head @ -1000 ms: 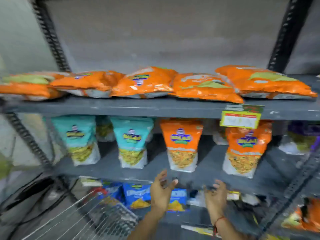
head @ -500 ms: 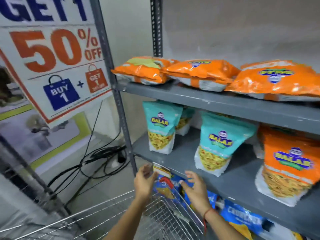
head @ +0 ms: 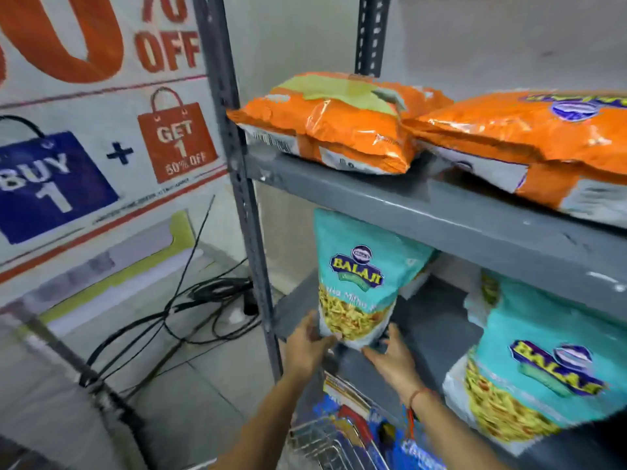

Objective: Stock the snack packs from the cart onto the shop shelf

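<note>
A teal snack pack (head: 356,276) stands upright at the left end of the middle shelf (head: 431,320). My left hand (head: 307,344) grips its lower left corner. My right hand (head: 393,359) holds its lower right corner from below. A second teal pack (head: 529,361) stands further right on the same shelf. Two orange packs (head: 339,127) (head: 529,140) lie flat on the upper shelf (head: 441,212). The wire cart (head: 336,442) shows at the bottom, under my forearms.
The grey shelf upright (head: 244,198) stands just left of my hands. A discount poster (head: 101,130) fills the left wall. Black cables (head: 190,310) lie on the tiled floor beside the rack. Blue packs (head: 417,449) sit on the lowest shelf.
The view swung left and closer to the rack. Both hands rose from above the cart to the leftmost teal pack and closed on its bottom corners.
</note>
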### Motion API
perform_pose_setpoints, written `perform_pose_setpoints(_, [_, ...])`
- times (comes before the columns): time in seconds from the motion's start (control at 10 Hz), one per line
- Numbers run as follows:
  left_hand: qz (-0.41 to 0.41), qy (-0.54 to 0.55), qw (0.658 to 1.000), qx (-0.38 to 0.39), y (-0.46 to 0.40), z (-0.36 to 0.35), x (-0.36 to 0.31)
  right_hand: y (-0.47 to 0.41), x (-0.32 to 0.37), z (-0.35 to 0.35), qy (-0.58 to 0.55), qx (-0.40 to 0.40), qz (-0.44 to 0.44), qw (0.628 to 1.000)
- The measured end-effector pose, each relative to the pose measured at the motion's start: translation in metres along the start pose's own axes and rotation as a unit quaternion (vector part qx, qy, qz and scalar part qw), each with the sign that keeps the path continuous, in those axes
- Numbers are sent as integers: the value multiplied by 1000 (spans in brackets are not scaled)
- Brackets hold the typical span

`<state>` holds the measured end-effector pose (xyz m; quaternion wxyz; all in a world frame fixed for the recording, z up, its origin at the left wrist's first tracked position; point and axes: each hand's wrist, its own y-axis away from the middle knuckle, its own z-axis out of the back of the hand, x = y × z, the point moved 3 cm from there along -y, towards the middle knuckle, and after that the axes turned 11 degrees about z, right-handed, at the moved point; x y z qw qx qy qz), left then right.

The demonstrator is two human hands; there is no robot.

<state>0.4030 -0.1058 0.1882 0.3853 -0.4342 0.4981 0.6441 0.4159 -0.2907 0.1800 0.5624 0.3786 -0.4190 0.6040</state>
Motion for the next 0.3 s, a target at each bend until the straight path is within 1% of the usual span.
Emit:
perform_pose_setpoints(0.1, [-17, 23, 1000, -1, -8, -7, 8, -6, -1, 3, 0, 24, 0, 1000])
perform_pose_setpoints(0.2, [-21, 77, 997, 16, -6, -9, 12, -4, 2, 6, 6, 25, 3, 1000])
perform_pose_setpoints(0.3, [-27, 95, 995, 30, -2, -8, 12, 6, 5, 8, -26, 0, -2, 1000])
